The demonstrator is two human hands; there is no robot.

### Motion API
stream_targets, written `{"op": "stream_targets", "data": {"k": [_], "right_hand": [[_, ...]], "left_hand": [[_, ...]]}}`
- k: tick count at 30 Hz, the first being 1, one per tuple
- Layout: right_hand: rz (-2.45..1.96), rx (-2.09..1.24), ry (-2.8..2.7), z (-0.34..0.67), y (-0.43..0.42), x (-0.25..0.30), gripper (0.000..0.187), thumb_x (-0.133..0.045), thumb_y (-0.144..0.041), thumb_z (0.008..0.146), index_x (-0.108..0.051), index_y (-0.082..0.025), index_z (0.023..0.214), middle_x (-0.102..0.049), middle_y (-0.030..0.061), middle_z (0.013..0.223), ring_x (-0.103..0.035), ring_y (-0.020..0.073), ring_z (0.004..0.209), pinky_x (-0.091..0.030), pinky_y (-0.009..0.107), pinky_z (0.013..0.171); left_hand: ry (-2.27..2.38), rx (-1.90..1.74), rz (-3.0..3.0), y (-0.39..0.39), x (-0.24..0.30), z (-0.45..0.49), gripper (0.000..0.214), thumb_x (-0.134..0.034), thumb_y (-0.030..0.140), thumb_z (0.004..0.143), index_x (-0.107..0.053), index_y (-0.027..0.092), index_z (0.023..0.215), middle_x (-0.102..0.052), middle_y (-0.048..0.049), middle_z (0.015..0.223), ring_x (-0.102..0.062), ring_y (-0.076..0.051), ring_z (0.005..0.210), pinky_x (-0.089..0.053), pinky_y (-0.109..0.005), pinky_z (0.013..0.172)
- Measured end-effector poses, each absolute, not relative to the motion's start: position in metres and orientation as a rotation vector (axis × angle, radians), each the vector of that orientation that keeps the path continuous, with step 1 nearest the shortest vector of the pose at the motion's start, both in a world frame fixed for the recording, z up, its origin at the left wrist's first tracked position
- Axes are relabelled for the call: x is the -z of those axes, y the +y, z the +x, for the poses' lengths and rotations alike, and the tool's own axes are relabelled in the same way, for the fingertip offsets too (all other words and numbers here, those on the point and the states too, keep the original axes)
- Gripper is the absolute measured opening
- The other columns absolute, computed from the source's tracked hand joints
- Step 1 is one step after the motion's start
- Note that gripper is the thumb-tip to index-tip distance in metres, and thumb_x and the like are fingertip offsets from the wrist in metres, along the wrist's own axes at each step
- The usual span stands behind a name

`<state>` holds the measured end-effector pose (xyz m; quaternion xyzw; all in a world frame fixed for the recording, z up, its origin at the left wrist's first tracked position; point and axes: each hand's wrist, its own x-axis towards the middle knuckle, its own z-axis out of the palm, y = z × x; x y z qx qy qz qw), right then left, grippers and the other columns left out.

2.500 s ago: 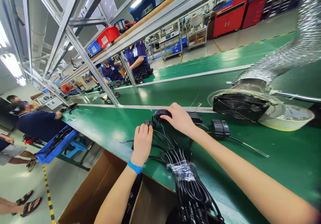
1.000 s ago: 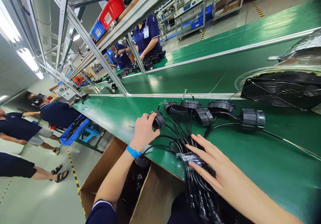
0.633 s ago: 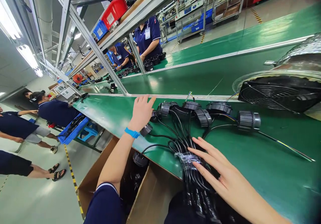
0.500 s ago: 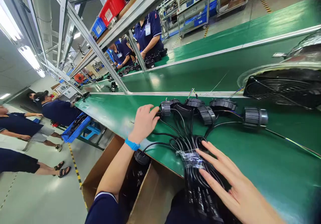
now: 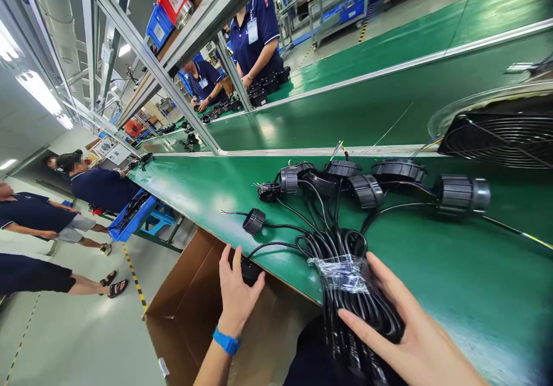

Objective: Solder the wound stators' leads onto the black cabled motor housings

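A bundle of black cables (image 5: pixel 337 305), bound with clear plastic film (image 5: pixel 343 273), lies at the near edge of the green bench. My right hand (image 5: pixel 419 328) clasps its right side, thumb on top. My left hand (image 5: pixel 237 294) has its fingers and thumb around a black ring-shaped cap (image 5: pixel 250 271) at the bench edge, on a cable from the bundle; part of the cap is hidden. Just above it lies a ribbed black cap (image 5: pixel 254 221) with thin wires sticking out. More ribbed caps, such as a large one (image 5: pixel 462 195) at the right, fan out beyond the bundle.
Below the edge stands an open cardboard box (image 5: pixel 181 299). A black fan with a wire guard (image 5: pixel 501 138) sits at the right. Metal posts (image 5: pixel 203 129) carry a shelf with red and blue bins (image 5: pixel 159 26). Co-workers (image 5: pixel 254 40) stand across the bench and at the left.
My left hand has moved from the caps on the bench down to the cap at the edge. My right hand has closed onto the bundle. The view has shifted slightly.
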<state>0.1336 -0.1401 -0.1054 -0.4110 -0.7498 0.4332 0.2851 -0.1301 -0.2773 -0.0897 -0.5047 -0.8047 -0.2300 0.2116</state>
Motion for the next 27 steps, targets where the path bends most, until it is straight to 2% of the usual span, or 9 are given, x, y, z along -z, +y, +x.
{"op": "stream_targets", "data": {"k": [2,4,7,11,15,18,20,24,27], "right_hand": [[-1.118,-1.208,-1.988,0.131,-0.138,0.106,0.097,-0.061,-0.068,0.082,-0.02,-0.027,0.16,-0.044,0.0101,0.155,-0.052,0.034,0.134,-0.06,0.042,0.095],[-1.122,-1.217,-1.95,0.129,-0.138,0.105,0.097,-0.06,-0.068,0.081,-0.021,-0.027,0.16,-0.044,0.0094,0.156,-0.051,0.0341,0.135,-0.057,0.044,0.099],[-1.118,-1.225,-1.86,0.126,-0.138,0.101,0.094,-0.058,-0.068,0.081,-0.028,-0.025,0.158,-0.045,0.0092,0.155,-0.051,0.0343,0.136,-0.053,0.046,0.105],[-1.103,-1.293,-1.845,0.113,-0.131,0.088,0.091,-0.061,-0.062,0.078,-0.034,-0.023,0.156,-0.047,0.0084,0.153,-0.049,0.0339,0.137,-0.05,0.046,0.107],[-1.051,-1.35,-1.879,0.09,-0.117,0.073,0.095,-0.06,-0.059,0.076,-0.031,-0.018,0.157,-0.043,0.0091,0.156,-0.045,0.0311,0.141,-0.042,0.046,0.115],[-0.989,-1.382,-1.918,0.074,-0.104,0.068,0.101,-0.06,-0.06,0.076,-0.026,-0.011,0.157,-0.038,0.0116,0.158,-0.04,0.0301,0.144,-0.034,0.046,0.12],[-0.95,-1.412,-1.929,0.068,-0.096,0.069,0.103,-0.061,-0.061,0.076,-0.025,-0.011,0.158,-0.036,0.0124,0.159,-0.039,0.0306,0.145,-0.031,0.047,0.121],[-0.926,-1.449,-1.907,0.07,-0.09,0.075,0.101,-0.063,-0.065,0.075,-0.03,-0.015,0.156,-0.04,0.0119,0.157,-0.044,0.0315,0.141,-0.035,0.047,0.12],[-1.012,-1.346,-1.925,0.078,-0.093,0.076,0.094,-0.064,-0.071,0.073,-0.045,-0.017,0.148,-0.051,0.0121,0.149,-0.052,0.0341,0.134,-0.042,0.048,0.115]], "left_hand": [[-2.286,0.69,-1.38,-0.28,0.104,-0.132,0.071,-0.07,0.026,0.084,-0.039,0.02,0.147,-0.039,-0.0199,0.148,-0.05,-0.032,0.132,-0.052,-0.049,0.101],[-2.265,0.722,-1.398,-0.281,0.106,-0.137,0.066,-0.068,0.021,0.085,-0.041,0.023,0.146,-0.045,-0.0169,0.143,-0.054,-0.03,0.128,-0.054,-0.046,0.1],[-2.175,0.696,-1.394,-0.282,0.088,-0.153,0.063,-0.065,0.018,0.086,-0.044,0.025,0.144,-0.049,-0.0153,0.138,-0.054,-0.03,0.126,-0.051,-0.049,0.103],[-2.133,0.63,-1.458,-0.265,0.053,-0.187,0.064,-0.059,0.014,0.089,-0.04,0.027,0.149,-0.041,-0.0157,0.148,-0.044,-0.032,0.138,-0.043,-0.052,0.111],[-2.217,0.523,-1.646,-0.216,0.037,-0.227,0.077,-0.054,0.007,0.087,-0.026,0.025,0.157,-0.028,-0.0166,0.159,-0.032,-0.033,0.147,-0.039,-0.052,0.115],[-2.241,0.458,-1.658,-0.179,0.029,-0.252,0.08,-0.053,0.004,0.084,-0.026,0.022,0.157,-0.028,-0.0184,0.16,-0.036,-0.033,0.145,-0.039,-0.052,0.114],[-2.246,0.382,-1.658,-0.162,0.019,-0.26,0.083,-0.053,0.001,0.081,-0.028,0.021,0.157,-0.028,-0.0193,0.16,-0.038,-0.035,0.143,-0.04,-0.053,0.112],[-2.212,0.36,-1.654,-0.163,0.002,-0.247,0.09,-0.047,-0.006,0.073,-0.029,0.022,0.157,-0.026,-0.0172,0.161,-0.033,-0.034,0.146,-0.031,-0.056,0.116],[-2.13,0.675,-1.55,-0.187,0.009,-0.212,0.077,-0.044,-0.004,0.077,-0.04,0.02,0.15,-0.037,-0.0161,0.155,-0.036,-0.029,0.144,-0.032,-0.053,0.117]]}}
